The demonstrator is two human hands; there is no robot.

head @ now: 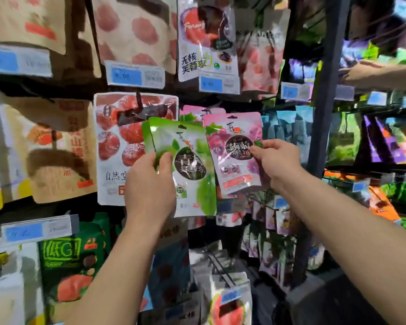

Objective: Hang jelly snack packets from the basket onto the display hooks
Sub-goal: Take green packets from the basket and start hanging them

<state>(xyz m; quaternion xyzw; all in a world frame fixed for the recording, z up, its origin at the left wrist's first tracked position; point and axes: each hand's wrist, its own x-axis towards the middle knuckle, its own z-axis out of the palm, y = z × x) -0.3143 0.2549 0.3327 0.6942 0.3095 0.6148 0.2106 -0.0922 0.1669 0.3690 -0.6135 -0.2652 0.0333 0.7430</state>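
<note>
L hand [150, 181] grips 2 green pkts [188, 141]; R hand [277, 160] pinches 1 pink pkt [230, 137].

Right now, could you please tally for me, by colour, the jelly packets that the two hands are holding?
Green jelly packets, gripped by the left hand: 2, one behind the other
Pink jelly packet, pinched by the right hand: 1
Total: 3
A second pink packet shows behind these; I cannot tell whether it is held or already hung.
</note>
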